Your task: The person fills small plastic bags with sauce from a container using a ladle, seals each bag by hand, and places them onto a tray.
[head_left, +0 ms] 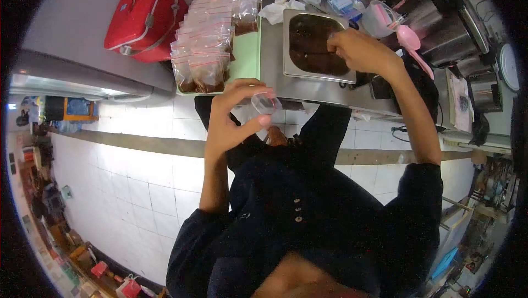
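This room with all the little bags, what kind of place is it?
Probably a small food-packing kitchen. A metal tray holds dark brown food, rows of filled little bags lie beside it, and the left hand holds a small clear bag.

Small clear plastic bag (266, 102) is sitting pinched between the thumb and fingers of the left hand (231, 119), mouth held open, apparently empty, hanging just off the counter edge. Steel tray (292, 50) is lying flat on the counter at 1 o'clock from the bag, holding dark brown contents; the right hand (360, 50) is reaching into its right side.
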